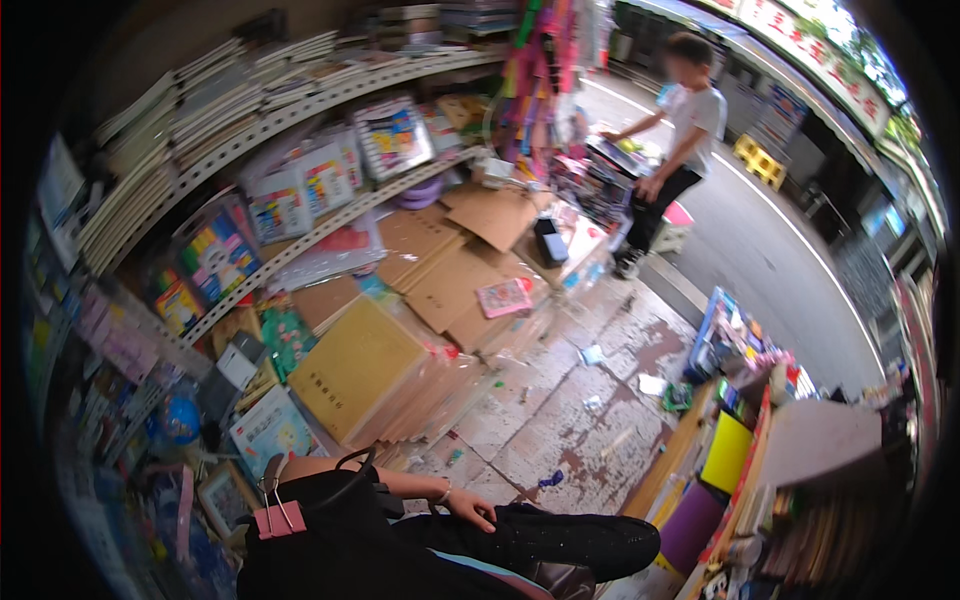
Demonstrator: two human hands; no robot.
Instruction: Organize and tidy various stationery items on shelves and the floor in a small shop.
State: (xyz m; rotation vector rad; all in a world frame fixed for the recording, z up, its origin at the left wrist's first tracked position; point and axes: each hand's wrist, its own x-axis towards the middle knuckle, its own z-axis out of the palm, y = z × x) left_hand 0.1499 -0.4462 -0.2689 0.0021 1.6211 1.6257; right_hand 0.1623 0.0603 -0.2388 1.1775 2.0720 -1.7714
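My left hand [474, 510] rests loosely on the thigh of my black trousers [570, 532], holding nothing, with a bracelet [445, 492] at its wrist. My right hand is out of view. A pink binder clip [281, 520] is fastened to my black top [330, 555]. Beyond my left arm, a stack of large tan paper folders [360, 367] bearing writing sits low, partly wrapped in clear plastic. Flattened brown cardboard [450, 277] lies behind it, with a pink patterned packet [504, 298] on top. A pale blue book [274, 435] leans near my elbow.
Perforated metal shelves [300, 105] hold stacked books and stationery packs. Scraps litter the worn tile floor [555, 390]. A goods-filled counter [690, 450] runs along the right. A person [690, 112] stands at the street edge, touching boxed goods [619, 154]. Yellow stools [759, 161] stand across the road.
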